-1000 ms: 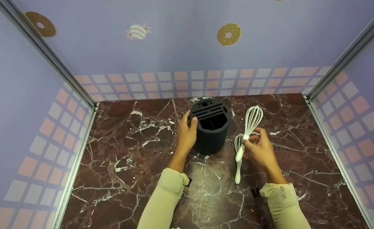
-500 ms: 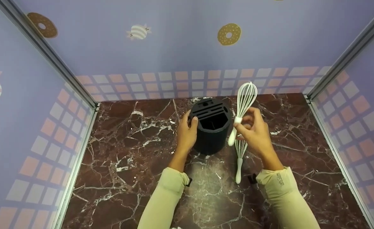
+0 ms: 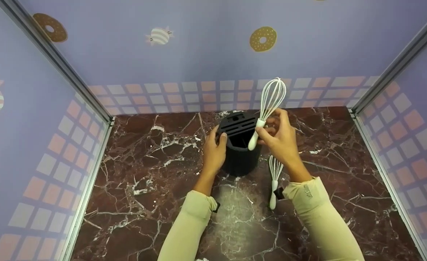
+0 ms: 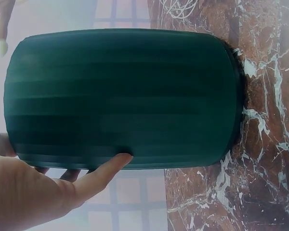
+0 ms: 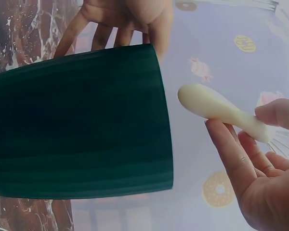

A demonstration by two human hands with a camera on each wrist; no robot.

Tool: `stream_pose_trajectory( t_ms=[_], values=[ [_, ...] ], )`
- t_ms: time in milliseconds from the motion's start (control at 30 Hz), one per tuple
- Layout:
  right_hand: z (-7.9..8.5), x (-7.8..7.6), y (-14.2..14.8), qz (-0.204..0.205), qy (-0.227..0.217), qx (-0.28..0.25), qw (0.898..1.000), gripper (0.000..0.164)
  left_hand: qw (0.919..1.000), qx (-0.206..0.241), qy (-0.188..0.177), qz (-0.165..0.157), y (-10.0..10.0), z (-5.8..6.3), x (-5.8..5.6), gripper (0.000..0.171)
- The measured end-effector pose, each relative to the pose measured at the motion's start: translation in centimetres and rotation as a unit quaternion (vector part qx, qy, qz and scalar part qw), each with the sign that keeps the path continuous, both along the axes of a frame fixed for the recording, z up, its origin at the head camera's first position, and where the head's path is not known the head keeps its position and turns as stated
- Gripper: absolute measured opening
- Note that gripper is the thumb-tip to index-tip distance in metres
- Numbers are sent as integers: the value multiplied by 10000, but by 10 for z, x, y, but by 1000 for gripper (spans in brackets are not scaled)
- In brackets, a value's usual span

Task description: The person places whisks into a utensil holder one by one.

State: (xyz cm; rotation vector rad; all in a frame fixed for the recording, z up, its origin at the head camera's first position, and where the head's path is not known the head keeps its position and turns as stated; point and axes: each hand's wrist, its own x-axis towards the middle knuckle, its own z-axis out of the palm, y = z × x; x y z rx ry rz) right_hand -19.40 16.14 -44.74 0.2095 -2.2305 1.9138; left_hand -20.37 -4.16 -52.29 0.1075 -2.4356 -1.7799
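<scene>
A dark green utensil holder (image 3: 240,161) stands upright on the table, with slots and a larger opening in its top. My left hand (image 3: 214,152) grips its left side, thumb towards the front near the rim; the left wrist view shows the thumb against the wall. Above the holder's right side, my right hand (image 3: 283,141) pinches a white whisk (image 3: 255,134) near the top of its handle. Wires point up, and the handle end (image 5: 195,98) hangs apart from the rim in the right wrist view. A second white whisk (image 3: 274,185) lies on the table below my right hand.
The table (image 3: 144,217) has a dark red marbled top. A purple back wall (image 3: 206,58) with printed sweets and tiles rises behind it, and side walls (image 3: 416,152) enclose it left and right.
My right hand has lifted the whisk up and to the left, from over the lying whisk to above the holder's right side. My left hand and the holder stay put.
</scene>
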Motion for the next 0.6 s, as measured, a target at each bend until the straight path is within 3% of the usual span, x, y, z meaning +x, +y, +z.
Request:
stream_pose_trajectory(
  t_ms=[267,433,600],
  values=[
    [-3,-11,-16,-153,472,336,9982,56,9998,-133,114,70,0,-1,-2,51],
    [-5,-16,-26,-171,794,939,9923,52,9995,-230,98,170,1,-1,-2,50],
    [-11,-19,-32,-129,836,1367,9870,50,9997,-189,73,117,1,-1,-1,50]
  ],
)
